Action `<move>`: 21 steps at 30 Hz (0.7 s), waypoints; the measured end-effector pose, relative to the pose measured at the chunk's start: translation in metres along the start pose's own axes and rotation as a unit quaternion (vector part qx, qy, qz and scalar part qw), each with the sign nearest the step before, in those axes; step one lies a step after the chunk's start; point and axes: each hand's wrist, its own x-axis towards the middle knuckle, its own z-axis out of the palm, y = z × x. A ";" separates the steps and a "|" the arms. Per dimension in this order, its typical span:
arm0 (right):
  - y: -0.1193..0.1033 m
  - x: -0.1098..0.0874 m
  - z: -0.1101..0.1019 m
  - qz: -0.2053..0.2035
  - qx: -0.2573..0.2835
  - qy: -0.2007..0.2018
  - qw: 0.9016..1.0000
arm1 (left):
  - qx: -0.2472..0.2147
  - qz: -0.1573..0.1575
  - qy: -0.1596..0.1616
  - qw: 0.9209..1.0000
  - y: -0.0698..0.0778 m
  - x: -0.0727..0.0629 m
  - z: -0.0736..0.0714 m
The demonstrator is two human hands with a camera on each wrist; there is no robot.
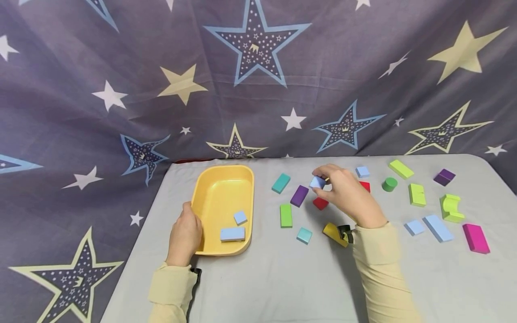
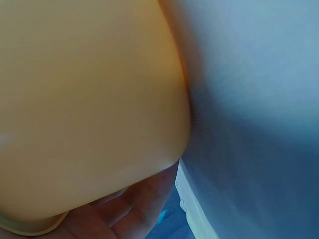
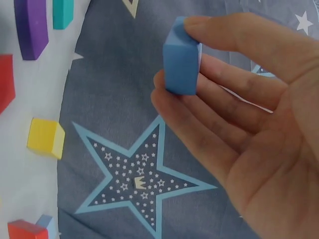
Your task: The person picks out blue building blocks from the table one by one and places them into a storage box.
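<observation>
My left hand (image 1: 185, 235) grips the left rim of a yellow tray (image 1: 196, 246), its fingers (image 2: 144, 199) tucked against the outer wall in the left wrist view. Inside the tray lie a long light blue block (image 1: 232, 234) and a small light blue block (image 1: 240, 218). Between thumb and fingers, my right hand (image 1: 350, 195) pinches a light blue block (image 3: 181, 67), raised over the table. Below this hand in the head view are a red block (image 1: 320, 203) and a purple block (image 1: 299, 196).
Several blocks lie loose on the grey-clothed table (image 1: 274, 287). Nearer the tray are a teal block (image 1: 281, 183) and a green block (image 1: 286, 216). Farther right are a green cylinder (image 1: 389, 184), a lime curved block (image 1: 452, 208) and a magenta block (image 1: 476, 238). A star-patterned curtain (image 1: 258, 107) hangs behind.
</observation>
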 end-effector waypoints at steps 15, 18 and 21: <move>-0.017 0.009 0.013 -0.026 0.007 -0.003 1.000 | 0.001 0.000 -0.001 1.000 0.000 0.002 -0.001; -0.021 0.011 0.016 -0.030 0.006 -0.003 1.000 | 0.001 0.000 -0.002 1.000 0.000 0.001 -0.001; -0.025 0.012 0.019 -0.037 0.006 -0.002 0.999 | 0.000 -0.001 -0.002 1.000 0.000 0.001 -0.001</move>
